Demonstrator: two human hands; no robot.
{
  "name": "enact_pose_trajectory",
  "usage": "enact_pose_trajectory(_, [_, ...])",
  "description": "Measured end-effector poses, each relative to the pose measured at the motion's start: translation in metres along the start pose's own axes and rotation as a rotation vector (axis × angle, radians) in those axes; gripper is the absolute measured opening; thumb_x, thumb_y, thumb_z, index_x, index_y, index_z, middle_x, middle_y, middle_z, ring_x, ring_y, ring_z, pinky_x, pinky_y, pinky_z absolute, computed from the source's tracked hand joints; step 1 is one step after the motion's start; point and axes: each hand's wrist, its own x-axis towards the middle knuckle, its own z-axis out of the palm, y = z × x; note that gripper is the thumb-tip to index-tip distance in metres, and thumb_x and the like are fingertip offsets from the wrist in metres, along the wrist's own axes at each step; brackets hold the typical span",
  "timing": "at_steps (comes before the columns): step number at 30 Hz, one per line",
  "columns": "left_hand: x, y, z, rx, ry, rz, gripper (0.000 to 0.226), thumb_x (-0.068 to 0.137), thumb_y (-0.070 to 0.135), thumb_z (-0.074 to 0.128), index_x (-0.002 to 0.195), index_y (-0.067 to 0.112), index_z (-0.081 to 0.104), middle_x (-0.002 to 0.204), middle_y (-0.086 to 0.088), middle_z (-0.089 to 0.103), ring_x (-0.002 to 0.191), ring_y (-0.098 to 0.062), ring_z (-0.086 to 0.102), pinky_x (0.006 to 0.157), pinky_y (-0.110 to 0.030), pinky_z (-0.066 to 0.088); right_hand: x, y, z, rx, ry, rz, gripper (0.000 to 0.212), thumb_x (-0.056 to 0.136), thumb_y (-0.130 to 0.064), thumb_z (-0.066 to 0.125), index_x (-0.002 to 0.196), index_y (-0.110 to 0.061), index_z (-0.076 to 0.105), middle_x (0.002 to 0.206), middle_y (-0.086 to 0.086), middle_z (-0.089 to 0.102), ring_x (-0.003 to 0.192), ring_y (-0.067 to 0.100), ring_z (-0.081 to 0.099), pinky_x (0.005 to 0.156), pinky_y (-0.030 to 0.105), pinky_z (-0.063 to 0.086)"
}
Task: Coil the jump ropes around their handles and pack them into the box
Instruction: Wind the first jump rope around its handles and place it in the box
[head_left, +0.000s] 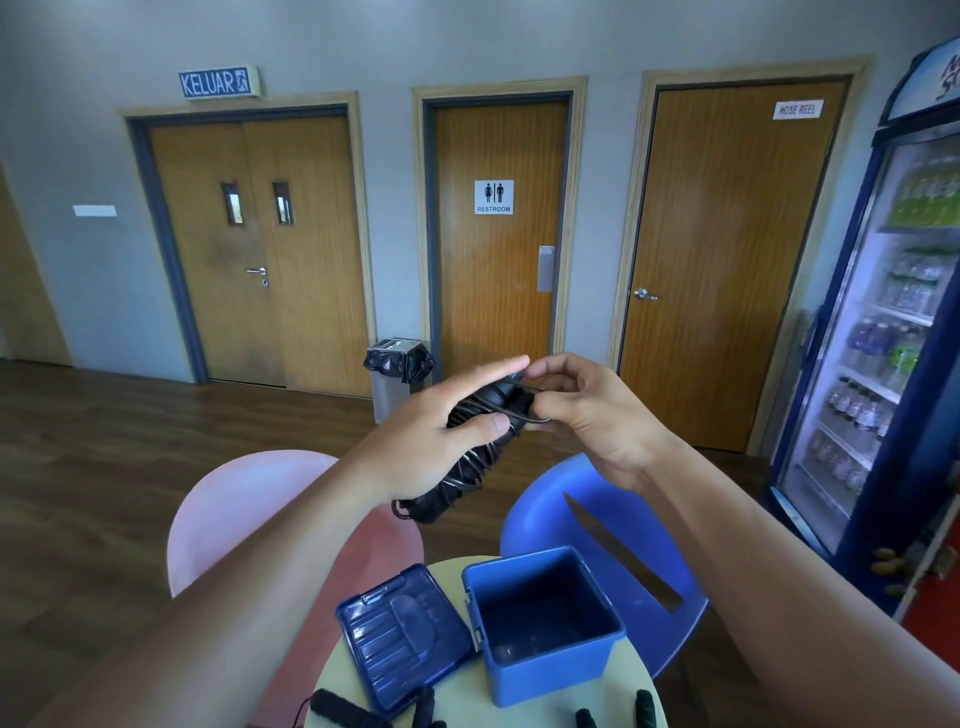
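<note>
item: coiled jump rope (470, 441), held above the open box (545, 623), my left hand (441, 431) gripping its handles, my right hand (582, 410) pinching the loose end; risk: slack there unwinds the coil.

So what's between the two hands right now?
In the head view, a black jump rope, its cord coiled round the handles: the left hand grips the bundle, the right hand pinches the loose cord.
</note>
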Motion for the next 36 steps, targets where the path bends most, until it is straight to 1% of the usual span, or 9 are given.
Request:
enact_pose_trajectory(5, [-0.004,-0.003,0.002,-0.031,0.043,0.013,0.041,0.099,0.025,0.063,0.127,0.054,0.054,0.125,0.026,0.061,0.113,-0.001,0.06,0.099,-0.024,0.045,-0.001,0.0,0.0,0.075,-0.043,0.013,0.031,0.084,0.016,0.062,0.102,-0.008,0.053,0.096,0.018,0.059,0.076,0.021,0.067,0.075,0.027,0.06])
enact_pose_trajectory(13, [-0.008,0.0,0.009,-0.077,0.185,0.024,0.038,0.094,0.027,0.068,0.126,0.044,0.055,0.114,0.019,0.066,0.099,0.0,0.064,0.081,-0.009,0.045,-0.001,0.001,-0.005,0.092,-0.117,-0.074,0.014,0.086,0.004,0.068,0.099,-0.001,0.064,0.094,0.016,0.07,0.082,0.019,0.071,0.08,0.024,0.059])
enact_pose_trajectory(18, [-0.004,0.002,0.011,-0.143,0.209,-0.017,0.026,0.101,0.051,0.046,0.124,0.05,0.057,0.127,0.026,0.061,0.118,0.008,0.055,0.098,-0.016,0.041,-0.003,0.007,0.0,0.051,-0.064,-0.225,0.005,0.09,-0.001,0.065,0.094,-0.005,0.064,0.08,0.006,0.074,0.074,0.01,0.071,0.07,0.017,0.055])
enact_pose_trajectory(21, [-0.002,0.006,0.011,-0.185,0.207,-0.034,0.033,0.103,0.049,0.035,0.123,0.049,0.06,0.133,0.026,0.059,0.127,0.009,0.049,0.106,-0.02,0.037,-0.003,0.013,0.001,0.078,-0.005,-0.258,0.005,0.093,-0.004,0.062,0.092,-0.008,0.065,0.082,0.005,0.076,0.073,0.01,0.071,0.068,0.015,0.054])
enact_pose_trajectory(23, [-0.001,0.006,0.012,-0.21,0.214,-0.066,0.029,0.107,0.039,0.037,0.119,0.047,0.062,0.122,0.021,0.065,0.116,0.003,0.058,0.1,-0.024,0.043,-0.002,0.018,0.002,0.103,0.012,-0.247,0.007,0.095,-0.006,0.06,0.093,-0.007,0.067,0.087,0.008,0.075,0.075,0.012,0.071,0.07,0.017,0.056])
enact_pose_trajectory(27, [0.0,0.006,0.015,-0.284,0.231,-0.096,0.027,0.108,0.027,0.042,0.113,0.045,0.062,0.099,0.001,0.07,0.094,-0.038,0.065,0.08,-0.054,0.055,-0.001,0.025,0.003,0.2,0.009,-0.156,0.012,0.096,-0.007,0.057,0.097,-0.001,0.067,0.092,0.012,0.072,0.075,0.012,0.069,0.069,0.017,0.056])
enact_pose_trajectory(30, [0.001,0.008,0.018,-0.417,0.263,-0.134,0.025,0.108,0.029,0.042,0.115,0.045,0.061,0.092,0.011,0.072,0.088,-0.023,0.069,0.077,-0.041,0.057,-0.001,0.024,0.001,0.319,-0.027,-0.059,0.017,0.098,-0.007,0.055,0.105,0.004,0.065,0.091,0.011,0.07,0.074,0.009,0.067,0.067,0.016,0.056])
enact_pose_trajectory(32, [0.003,0.008,0.02,-0.438,0.304,-0.178,0.024,0.105,0.047,0.042,0.122,0.046,0.059,0.109,0.02,0.069,0.104,-0.005,0.065,0.09,-0.032,0.053,-0.001,0.022,0.0,0.356,-0.05,-0.013,0.02,0.099,-0.007,0.053,0.11,0.006,0.064,0.092,0.011,0.069,0.075,0.009,0.067,0.068,0.016,0.056])
enact_pose_trajectory(36, [0.008,0.011,0.021,-0.378,0.282,-0.325,0.034,0.094,0.063,0.052,0.104,0.038,0.072,0.1,0.012,0.076,0.095,-0.007,0.071,0.087,-0.032,0.053,0.0,0.019,0.0,0.356,-0.053,0.024,0.014,0.1,-0.008,0.053,0.097,-0.003,0.066,0.089,0.009,0.069,0.073,0.009,0.065,0.066,0.016,0.056])
